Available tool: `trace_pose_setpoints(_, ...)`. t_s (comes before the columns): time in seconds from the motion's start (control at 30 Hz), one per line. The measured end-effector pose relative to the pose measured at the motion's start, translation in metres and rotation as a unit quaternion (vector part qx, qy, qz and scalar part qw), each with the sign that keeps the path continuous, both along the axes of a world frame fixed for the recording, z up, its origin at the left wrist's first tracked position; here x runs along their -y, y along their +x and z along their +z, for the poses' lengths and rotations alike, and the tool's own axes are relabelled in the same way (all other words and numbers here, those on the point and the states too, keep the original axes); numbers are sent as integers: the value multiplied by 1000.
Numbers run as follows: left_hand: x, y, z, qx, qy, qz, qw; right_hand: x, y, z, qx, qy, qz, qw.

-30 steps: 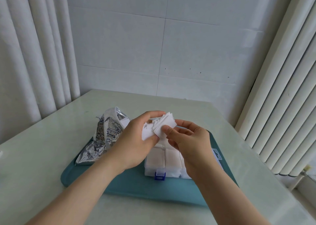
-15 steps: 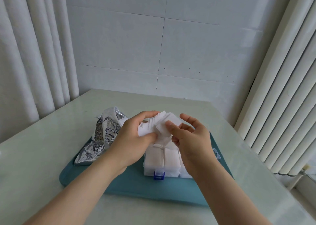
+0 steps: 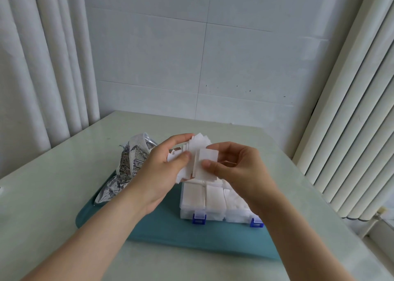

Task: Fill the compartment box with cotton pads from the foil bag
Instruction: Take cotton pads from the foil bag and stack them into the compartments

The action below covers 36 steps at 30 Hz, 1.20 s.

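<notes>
A fanned stack of white cotton pads (image 3: 197,150) is held above the clear compartment box (image 3: 213,199). My left hand (image 3: 157,172) grips the stack from the left. My right hand (image 3: 238,167) pinches a few pads (image 3: 207,163) at the stack's right side between thumb and fingers. The box has blue latches and its near compartments are packed with white pads; my hands hide its far part. The crumpled foil bag (image 3: 125,169) lies to the left, behind my left hand.
Box and bag sit on a teal tray (image 3: 170,229) on a pale table (image 3: 53,184). A tiled wall stands behind, with white curtains (image 3: 42,67) to the left and a ribbed white radiator (image 3: 351,131) to the right.
The stack has been fanned out further. My right hand has shifted from the stack's top edge to pinching a few pads at its right side, drawing them apart from the rest.
</notes>
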<state>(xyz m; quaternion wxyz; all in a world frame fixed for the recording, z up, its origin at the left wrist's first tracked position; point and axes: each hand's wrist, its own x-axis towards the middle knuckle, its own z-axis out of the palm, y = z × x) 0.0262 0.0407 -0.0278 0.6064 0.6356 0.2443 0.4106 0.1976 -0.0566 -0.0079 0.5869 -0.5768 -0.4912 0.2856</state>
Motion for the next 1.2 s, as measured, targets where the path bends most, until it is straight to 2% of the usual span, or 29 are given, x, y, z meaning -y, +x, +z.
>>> trace_pose_setpoints(0.1,2,0,2,-33,37,-4,999,0,-7,1,66,42,-67,995)
trace_pose_setpoints(0.27,9,1,4,-74,70,18,995,-6,-12,-4,167,26,-130,977)
trace_pose_setpoints(0.53,0,2,-2,-73,109,26,991,-8,-14,-9,204,63,-138,967)
trace_pose_setpoints(0.63,1,3,-4,-62,96,8,993,-9,-14,-10,237,75,-139,958)
trace_pose_setpoints(0.83,1,3,-2,-55,60,49,995,-8,-9,-8,217,88,-140,962)
trace_pose_setpoints(1.2,3,1,-1,-73,127,47,988,-11,-4,-12,283,107,-131,944)
